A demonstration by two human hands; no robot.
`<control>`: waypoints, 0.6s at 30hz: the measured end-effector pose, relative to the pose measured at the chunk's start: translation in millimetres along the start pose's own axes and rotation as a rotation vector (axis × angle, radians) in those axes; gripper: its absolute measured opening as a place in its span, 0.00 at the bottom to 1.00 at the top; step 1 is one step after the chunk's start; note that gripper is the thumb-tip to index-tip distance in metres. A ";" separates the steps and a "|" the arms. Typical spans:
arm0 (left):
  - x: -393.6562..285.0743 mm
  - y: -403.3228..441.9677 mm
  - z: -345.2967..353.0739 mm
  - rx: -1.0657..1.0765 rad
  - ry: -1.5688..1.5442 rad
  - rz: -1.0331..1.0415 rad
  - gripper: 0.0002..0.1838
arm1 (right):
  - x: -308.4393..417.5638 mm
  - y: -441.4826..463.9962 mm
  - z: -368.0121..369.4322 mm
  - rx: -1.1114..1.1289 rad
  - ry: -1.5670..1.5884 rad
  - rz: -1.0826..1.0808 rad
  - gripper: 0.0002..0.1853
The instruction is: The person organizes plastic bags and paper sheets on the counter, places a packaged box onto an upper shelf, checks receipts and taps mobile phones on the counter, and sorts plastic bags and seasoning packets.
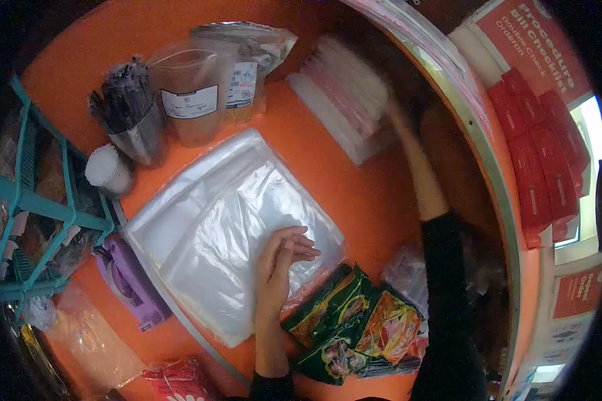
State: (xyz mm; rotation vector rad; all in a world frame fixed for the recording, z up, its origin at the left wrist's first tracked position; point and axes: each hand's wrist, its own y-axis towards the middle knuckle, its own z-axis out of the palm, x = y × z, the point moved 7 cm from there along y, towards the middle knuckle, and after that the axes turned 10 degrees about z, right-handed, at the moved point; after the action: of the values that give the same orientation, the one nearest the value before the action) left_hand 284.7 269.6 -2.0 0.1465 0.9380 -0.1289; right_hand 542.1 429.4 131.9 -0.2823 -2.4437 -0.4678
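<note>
My left hand point(287, 257) hovers over or rests on a wide stack of clear plastic bags point(207, 227), its fingers loosely bent and apart with nothing in them. Whether it touches the plastic I cannot tell. My right arm stretches to the far right, where my right hand point(381, 100) is smeared by motion and dark. It is at the right edge of a smaller bundle of clear plastic bags with pinkish bands point(341, 93), also blurred at its upper end. The right fingers cannot be made out, nor whether they grip the bundle.
Green and orange printed packets point(354, 317) lie between my forearms. Behind stand a metal cup of black-wrapped utensils point(134, 120), a white cup point(107, 167) and a labelled pouch point(190, 100). At left are a teal rack point(40, 200) and a purple holder point(130, 281); red boxes point(538, 160) line the right.
</note>
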 end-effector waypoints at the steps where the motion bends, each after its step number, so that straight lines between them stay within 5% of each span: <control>1: 1.0 -0.7 0.9 -0.013 0.004 -0.001 0.17 | 4.6 1.7 8.9 -0.031 -0.069 -0.009 0.30; 6: 0.4 -2.0 2.5 -0.026 0.047 -0.031 0.18 | -24.0 61.5 49.8 -0.332 -0.256 -0.021 0.30; 9: -0.4 -1.9 9.4 -0.013 0.067 -0.015 0.18 | -36.6 86.4 75.2 -0.398 -0.857 -0.131 0.31; 13: -2.7 -1.9 8.9 -0.049 0.108 -0.010 0.19 | -14.0 59.5 24.8 -0.404 -0.331 0.056 0.27; 15: -5.9 -2.2 8.6 -0.039 0.078 0.031 0.18 | -9.1 53.1 4.6 -0.288 -0.266 -0.204 0.30; 18: -5.1 -1.4 6.7 -0.053 0.068 0.023 0.18 | -95.4 12.7 -43.1 -0.103 -0.081 -0.199 0.31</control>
State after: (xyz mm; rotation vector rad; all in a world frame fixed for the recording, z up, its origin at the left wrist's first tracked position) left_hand 286.9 267.2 6.0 0.1139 1.0067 -0.0779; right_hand 643.9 415.7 108.1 -0.1020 -2.5430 -0.6817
